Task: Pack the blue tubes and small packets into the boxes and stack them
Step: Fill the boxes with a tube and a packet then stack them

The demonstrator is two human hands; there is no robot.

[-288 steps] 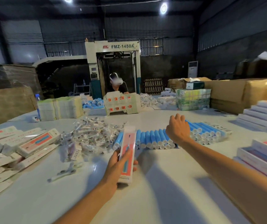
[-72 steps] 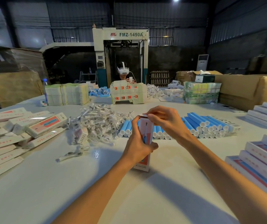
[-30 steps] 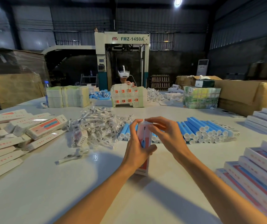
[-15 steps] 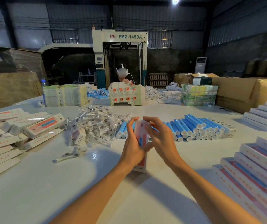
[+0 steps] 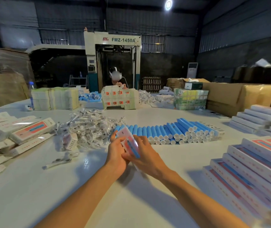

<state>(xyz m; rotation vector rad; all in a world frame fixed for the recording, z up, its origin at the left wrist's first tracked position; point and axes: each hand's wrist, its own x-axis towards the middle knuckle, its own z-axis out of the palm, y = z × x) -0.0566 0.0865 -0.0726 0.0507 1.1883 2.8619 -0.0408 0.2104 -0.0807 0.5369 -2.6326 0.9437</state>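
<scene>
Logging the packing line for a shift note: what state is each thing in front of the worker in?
White-and-red cardboard box: tilted, held in both hands.
Left hand: grips the box.
Right hand: holds the box.
Blue plastic tubes: unpacked, lying side by side.
Clear small packets: loose, heaped.
White boxes at right: flat, stacked in layers.
White boxes at left: piled loosely.

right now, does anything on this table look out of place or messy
One small packet lies alone on the table, apart from the packet pile. The boxes on the left are heaped at odd angles, unlike the neat stack on the right. The blue tubes sit in tidy rows.
</scene>
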